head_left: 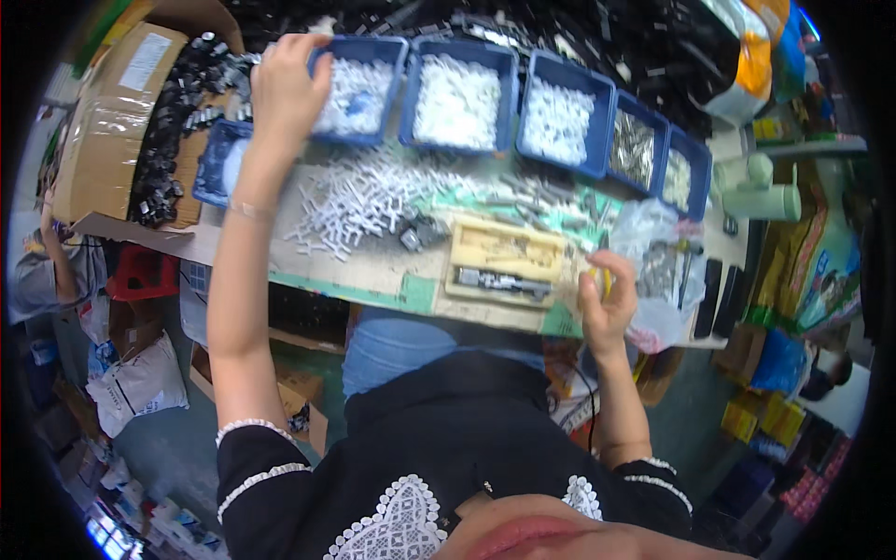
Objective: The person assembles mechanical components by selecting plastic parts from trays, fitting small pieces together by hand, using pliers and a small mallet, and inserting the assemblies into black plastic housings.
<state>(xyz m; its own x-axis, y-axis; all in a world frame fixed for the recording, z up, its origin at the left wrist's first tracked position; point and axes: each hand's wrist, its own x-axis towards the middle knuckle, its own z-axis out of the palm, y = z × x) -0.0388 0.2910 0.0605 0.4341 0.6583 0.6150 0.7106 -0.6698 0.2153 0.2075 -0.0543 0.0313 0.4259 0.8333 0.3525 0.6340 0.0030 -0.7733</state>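
Note:
My left hand [285, 82] reaches over the far left of the table, at the corner of a blue bin [392, 103] of small white parts. Its fingers are bent, with the thumb apart from them, and nothing shows in them. My right hand [611, 303] is raised just right of a pale yellow fixture [509, 245], fingers curled and index finger near the thumb. What it holds, if anything, I cannot make out. In the fixture's front slot lies a dark and silver metal part [501, 283]. Left of it sit a small black piece [422, 233] and a pile of white branched plastic pieces [359, 191].
Blue bins of white parts [457, 103] and metal pins [635, 149] line the back, before a heap of black parts [551, 23]. A cardboard box [112, 131] stands left. On the right are a clear plastic bag [653, 271] and a green jug [761, 191].

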